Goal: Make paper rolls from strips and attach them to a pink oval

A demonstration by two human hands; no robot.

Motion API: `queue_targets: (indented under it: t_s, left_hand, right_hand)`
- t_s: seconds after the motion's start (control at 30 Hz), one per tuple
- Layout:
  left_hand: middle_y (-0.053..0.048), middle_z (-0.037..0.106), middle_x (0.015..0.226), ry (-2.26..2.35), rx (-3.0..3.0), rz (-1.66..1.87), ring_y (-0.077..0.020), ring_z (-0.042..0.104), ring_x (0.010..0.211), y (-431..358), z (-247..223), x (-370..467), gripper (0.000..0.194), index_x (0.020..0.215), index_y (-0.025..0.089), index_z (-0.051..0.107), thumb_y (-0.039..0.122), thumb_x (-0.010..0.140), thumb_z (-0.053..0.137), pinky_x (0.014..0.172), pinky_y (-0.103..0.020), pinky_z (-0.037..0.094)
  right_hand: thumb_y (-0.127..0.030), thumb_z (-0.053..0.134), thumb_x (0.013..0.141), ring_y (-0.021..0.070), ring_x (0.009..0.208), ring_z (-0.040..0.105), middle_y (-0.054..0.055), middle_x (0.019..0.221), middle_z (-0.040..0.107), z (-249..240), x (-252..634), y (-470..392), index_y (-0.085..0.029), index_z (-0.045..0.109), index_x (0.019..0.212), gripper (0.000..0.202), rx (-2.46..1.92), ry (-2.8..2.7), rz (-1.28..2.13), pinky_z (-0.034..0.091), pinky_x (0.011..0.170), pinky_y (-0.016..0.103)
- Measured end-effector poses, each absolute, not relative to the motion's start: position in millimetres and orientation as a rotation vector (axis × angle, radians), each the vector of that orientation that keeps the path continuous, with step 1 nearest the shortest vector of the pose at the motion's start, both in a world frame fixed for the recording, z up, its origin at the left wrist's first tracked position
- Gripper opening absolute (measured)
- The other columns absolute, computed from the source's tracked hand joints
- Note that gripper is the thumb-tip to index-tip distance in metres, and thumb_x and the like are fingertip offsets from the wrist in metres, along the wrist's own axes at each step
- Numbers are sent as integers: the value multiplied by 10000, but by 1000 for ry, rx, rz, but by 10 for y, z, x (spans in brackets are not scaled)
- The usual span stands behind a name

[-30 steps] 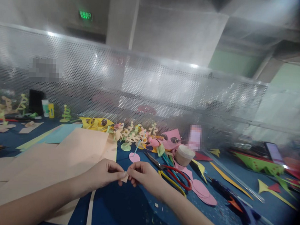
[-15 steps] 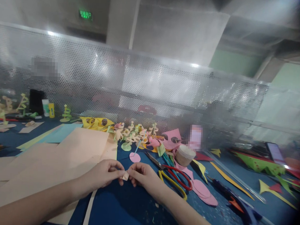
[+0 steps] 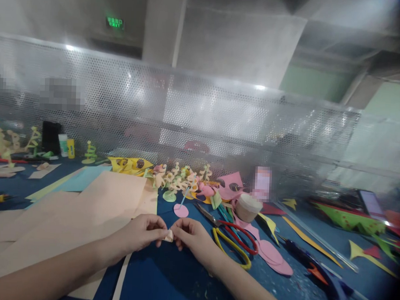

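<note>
A small folded piece of cream paper [image 3: 168,236] is pinched between the fingertips of my left hand [image 3: 147,231], above the blue table. My right hand [image 3: 189,237] is closed at the other side of the same piece, thumb and forefinger against its edge. Just beyond the hands is a pink paper disc [image 3: 181,210] with a thin blue stick standing on it. Red-handled scissors [image 3: 238,234] and a yellow-handled pair [image 3: 231,249] lie to the right of my right hand.
Large cream sheets [image 3: 96,207] cover the left side. Curly paper figures [image 3: 176,177] stand behind. A tape roll [image 3: 248,207], pink ovals [image 3: 275,257], a blue glue gun [image 3: 317,268] and a phone [image 3: 370,204] are at the right. A perforated metal screen [image 3: 208,111] runs across the back.
The small cream piece has turned slightly between my fingertips and shows less of its face. Both hands stay in nearly the same place.
</note>
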State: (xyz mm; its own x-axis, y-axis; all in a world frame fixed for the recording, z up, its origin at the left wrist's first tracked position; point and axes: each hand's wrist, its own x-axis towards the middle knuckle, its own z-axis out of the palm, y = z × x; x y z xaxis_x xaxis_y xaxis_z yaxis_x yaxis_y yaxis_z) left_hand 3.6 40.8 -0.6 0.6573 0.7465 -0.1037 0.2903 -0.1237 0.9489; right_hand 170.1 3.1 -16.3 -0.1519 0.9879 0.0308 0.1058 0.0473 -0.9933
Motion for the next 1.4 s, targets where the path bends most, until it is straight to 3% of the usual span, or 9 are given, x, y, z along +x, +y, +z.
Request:
queue_targets:
  t_s: [0.33,0.57,0.73,0.87,1.03,1.4]
  left_hand:
    - [68,473,508,894,1724,525,-49,335,376,382,-15,39,378,723,147,586,515,637,613,362,-172,200]
    - [118,274,397,899,1741,537,-46,206,355,398,-33,24,367,706,143,614,501,628,631,374,-200,124]
    - [103,329,392,866,1692,532,-43,214,342,410,-35,46,393,695,133,636,519,633,605,371,-211,121]
    - [117,247,325,856,1625,498,-49,187,282,422,-49,58,443,683,134,625,568,656,538,335,-217,92]
    - [100,340,374,867,1704,508,-36,201,320,390,-7,47,337,694,131,664,460,663,600,364,-213,109]
    - [92,377,409,864,1690,504,-36,197,335,349,36,52,357,742,126,678,467,659,612,369,-213,121]
  right_hand:
    - [-466,615,653,53,393,414,-48,500,503,-210,1691,42,-150,537,628,327,-1168,-1414,1218,351,409,185]
    - [-451,621,647,52,393,419,-46,519,504,-196,1682,29,-145,545,631,316,-1164,-1398,1226,355,404,184]
    - [-473,621,628,51,376,399,-53,501,491,-165,1672,17,-155,527,600,333,-1167,-1387,1229,350,395,191]
    - [-475,621,631,50,369,391,-61,471,476,-150,1670,11,-157,522,590,336,-1164,-1388,1226,337,390,187]
    - [-477,619,644,49,381,399,-51,504,495,-172,1675,15,-150,538,615,338,-1147,-1385,1229,345,393,184]
    - [-465,622,649,46,391,421,-44,525,506,-156,1676,12,-138,542,619,338,-1133,-1367,1270,360,389,175]
